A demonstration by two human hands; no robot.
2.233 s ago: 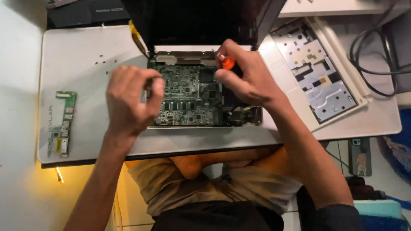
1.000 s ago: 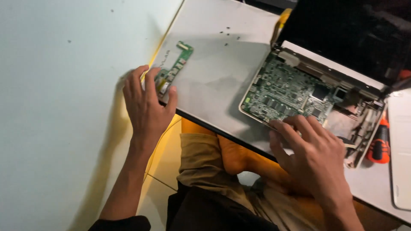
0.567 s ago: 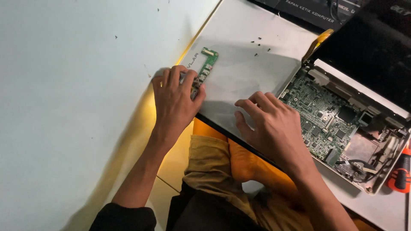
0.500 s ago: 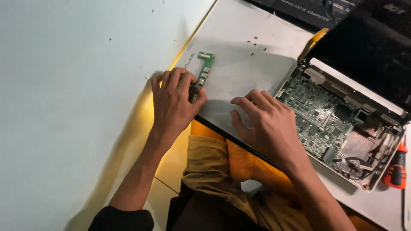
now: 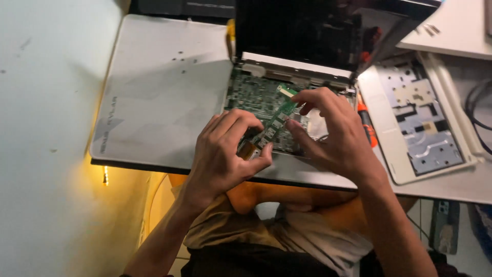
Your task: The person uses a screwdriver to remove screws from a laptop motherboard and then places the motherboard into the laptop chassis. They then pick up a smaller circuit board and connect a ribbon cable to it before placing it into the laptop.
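Observation:
A narrow green circuit board with an orange ribbon end is held above the opened laptop base, whose green motherboard shows. My left hand grips the board's lower end. My right hand pinches its upper part between thumb and fingers. The laptop's dark screen stands open behind the base.
A large white mat covers the table to the left. The removed white keyboard bezel lies at the right, with an orange-handled screwdriver beside it. Black cables run at the far right. My legs are below the table edge.
The small green board has been lifted off the mat at the left and carried over the laptop base. Both hands now hold it; the view has shifted right.

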